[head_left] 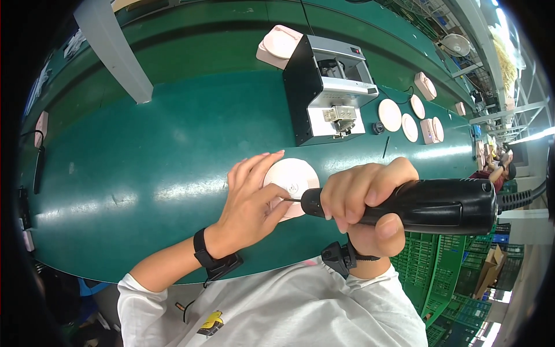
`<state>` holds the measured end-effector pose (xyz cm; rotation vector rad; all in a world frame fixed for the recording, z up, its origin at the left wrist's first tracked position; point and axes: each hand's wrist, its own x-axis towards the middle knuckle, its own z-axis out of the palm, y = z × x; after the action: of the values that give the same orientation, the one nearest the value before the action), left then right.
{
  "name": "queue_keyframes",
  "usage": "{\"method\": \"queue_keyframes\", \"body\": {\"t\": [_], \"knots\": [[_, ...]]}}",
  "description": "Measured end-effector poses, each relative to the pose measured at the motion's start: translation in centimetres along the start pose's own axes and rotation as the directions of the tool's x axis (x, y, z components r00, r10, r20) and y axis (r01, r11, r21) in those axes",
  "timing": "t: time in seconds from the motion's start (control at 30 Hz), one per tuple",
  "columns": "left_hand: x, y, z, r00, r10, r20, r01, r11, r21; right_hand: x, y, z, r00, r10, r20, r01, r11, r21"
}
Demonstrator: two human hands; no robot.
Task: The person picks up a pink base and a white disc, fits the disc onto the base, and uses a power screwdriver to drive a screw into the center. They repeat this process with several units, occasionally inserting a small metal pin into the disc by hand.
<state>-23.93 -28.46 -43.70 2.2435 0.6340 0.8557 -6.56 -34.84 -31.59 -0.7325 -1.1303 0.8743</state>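
An electric screwdriver (439, 205) with a black body is gripped in my right hand (367, 199), its thin bit pointing left. Below the bit lies a pale pink round part (298, 173) on the green table, a small hub at its middle. My left hand (248, 196) rests at the left side of that part. Its thumb and forefinger close together at the bit's tip, while the other fingers stretch along the rim. Whatever the pinch holds is too small to make out, and the hand covers part of the disc.
Beyond my hands stands a black and silver machine (335, 92), with a pink housing (280, 43) behind it. Several pale discs (390, 115) lie to its right, near a small black knob (378, 128) and a dark thin rod (386, 147). Green crates (428, 266) stand at lower right.
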Motion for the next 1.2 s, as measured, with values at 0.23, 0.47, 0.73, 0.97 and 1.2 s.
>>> {"method": "queue_keyframes", "body": {"t": [0.23,0.47,0.73,0.97,1.2], "knots": [[0.5,0.3,-0.6,0.998,0.061,0.013,-0.062,0.995,0.072,0.0,0.8,-0.6,0.994,-0.038,0.104,0.033,0.998,0.05],[0.5,0.7,-0.6,0.996,-0.016,0.084,0.012,0.999,0.048,-0.1,1.5,0.1,0.999,-0.037,-0.015,0.033,0.98,-0.195],[0.0,0.2,-0.2,0.987,-0.021,0.157,0.013,0.999,0.049,0.1,2.9,-0.6,0.998,0.001,-0.058,-0.01,0.986,-0.167],[0.1,0.2,-0.1,0.99,-0.016,0.141,0.008,0.998,0.058,0.0,3.2,-0.8,1.0,0.008,-0.019,-0.012,0.976,-0.215],[0.3,0.5,-0.5,0.987,-0.013,0.162,0.004,0.999,0.053,-0.1,3.5,-1.0,0.999,0.004,-0.035,-0.011,0.975,-0.221]]}}
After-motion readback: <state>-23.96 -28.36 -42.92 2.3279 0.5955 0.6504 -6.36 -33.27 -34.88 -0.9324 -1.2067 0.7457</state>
